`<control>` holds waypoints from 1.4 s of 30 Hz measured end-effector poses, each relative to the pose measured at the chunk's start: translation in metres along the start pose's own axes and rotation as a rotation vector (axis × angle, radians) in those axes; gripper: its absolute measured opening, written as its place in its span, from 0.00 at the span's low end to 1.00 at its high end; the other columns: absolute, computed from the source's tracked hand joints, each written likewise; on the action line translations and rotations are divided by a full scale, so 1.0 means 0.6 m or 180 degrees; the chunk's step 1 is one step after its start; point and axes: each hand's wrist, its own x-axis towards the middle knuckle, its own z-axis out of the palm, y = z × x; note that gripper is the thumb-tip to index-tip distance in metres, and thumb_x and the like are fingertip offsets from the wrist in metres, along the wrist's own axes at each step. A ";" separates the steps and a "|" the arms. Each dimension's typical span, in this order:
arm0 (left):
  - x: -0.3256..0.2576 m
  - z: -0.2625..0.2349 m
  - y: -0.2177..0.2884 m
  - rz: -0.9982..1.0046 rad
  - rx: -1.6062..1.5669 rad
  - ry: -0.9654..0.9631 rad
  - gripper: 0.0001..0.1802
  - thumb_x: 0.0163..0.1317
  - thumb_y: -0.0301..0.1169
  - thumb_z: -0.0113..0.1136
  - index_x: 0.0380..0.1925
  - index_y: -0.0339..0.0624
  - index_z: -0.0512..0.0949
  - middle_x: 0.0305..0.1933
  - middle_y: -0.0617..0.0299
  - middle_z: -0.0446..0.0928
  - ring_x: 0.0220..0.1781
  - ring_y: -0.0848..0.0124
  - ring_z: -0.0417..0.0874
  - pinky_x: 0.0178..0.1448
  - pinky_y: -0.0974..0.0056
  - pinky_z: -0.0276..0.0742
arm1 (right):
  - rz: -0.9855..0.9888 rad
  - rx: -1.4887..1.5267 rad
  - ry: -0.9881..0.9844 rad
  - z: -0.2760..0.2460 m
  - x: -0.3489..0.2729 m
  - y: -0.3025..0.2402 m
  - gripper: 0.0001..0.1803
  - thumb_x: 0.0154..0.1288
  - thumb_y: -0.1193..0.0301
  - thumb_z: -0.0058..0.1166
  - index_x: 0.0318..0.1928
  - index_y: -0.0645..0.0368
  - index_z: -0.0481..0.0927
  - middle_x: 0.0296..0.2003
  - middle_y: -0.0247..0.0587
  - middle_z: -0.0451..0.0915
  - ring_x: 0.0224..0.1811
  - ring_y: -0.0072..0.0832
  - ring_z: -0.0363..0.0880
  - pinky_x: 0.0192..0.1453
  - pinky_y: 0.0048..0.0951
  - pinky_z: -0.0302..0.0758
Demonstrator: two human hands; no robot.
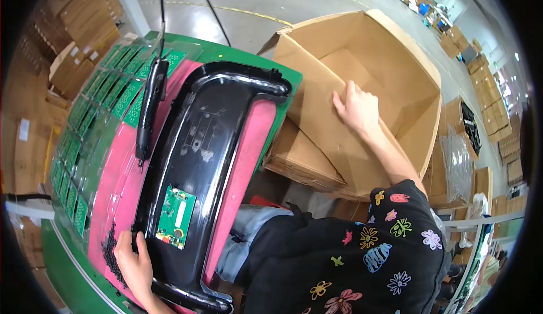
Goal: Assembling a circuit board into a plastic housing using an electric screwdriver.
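Note:
A long black plastic housing (195, 144) with raised, glossy edges lies on the pink mat (257, 139). A green circuit board (176, 217) rests in its near part. My left hand (134, 263) is at the housing's near left edge, thumb and finger closed around that edge, beside a pile of small black screws (111, 254). My right hand (360, 109) is over the near wall of a large open cardboard box (317, 82), fingers curled over its edge and thumb outside. A black electric screwdriver (150, 107) hangs by its cable over the housing's left side.
Clear plastic trays of green circuit boards (121, 85) are stacked along the left of the green table (68, 252). Another cardboard box (302, 158) sits under the large one. Boxes (85, 9) are piled at the far left. Clear plastic wrap (457, 167) hangs at the right.

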 end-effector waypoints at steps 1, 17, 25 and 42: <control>0.000 0.000 -0.001 -0.0042 -0.0003 -0.0006 0.10 0.65 0.24 0.56 0.29 0.27 0.68 0.28 0.42 0.68 0.30 0.42 0.69 0.36 0.49 0.64 | -0.0328 -0.0054 0.0464 0.026 0.018 0.034 0.20 0.63 0.54 0.56 0.35 0.61 0.74 0.26 0.49 0.82 0.25 0.47 0.82 0.32 0.44 0.79; -0.006 0.001 -0.003 -0.0079 0.0270 -0.0108 0.10 0.67 0.28 0.55 0.33 0.29 0.72 0.29 0.42 0.74 0.32 0.49 0.73 0.40 0.51 0.67 | 0.0183 0.0222 0.0152 0.065 0.077 0.003 0.21 0.60 0.56 0.58 0.46 0.59 0.75 0.39 0.43 0.79 0.45 0.36 0.78 0.57 0.43 0.69; 0.002 -0.001 -0.001 -0.0240 0.0301 -0.0246 0.13 0.69 0.32 0.55 0.41 0.29 0.75 0.37 0.41 0.76 0.41 0.47 0.74 0.49 0.51 0.68 | -0.0476 0.0067 0.0386 0.107 -0.133 -0.010 0.39 0.50 0.67 0.62 0.66 0.51 0.68 0.72 0.52 0.56 0.75 0.47 0.53 0.71 0.54 0.59; 0.012 -0.021 0.036 0.0047 0.0146 -0.0642 0.15 0.70 0.34 0.55 0.41 0.29 0.78 0.35 0.36 0.80 0.36 0.45 0.80 0.44 0.52 0.75 | -0.1225 -0.0873 0.0707 0.120 0.033 0.183 0.30 0.64 0.59 0.52 0.68 0.43 0.68 0.75 0.33 0.56 0.77 0.31 0.52 0.78 0.46 0.51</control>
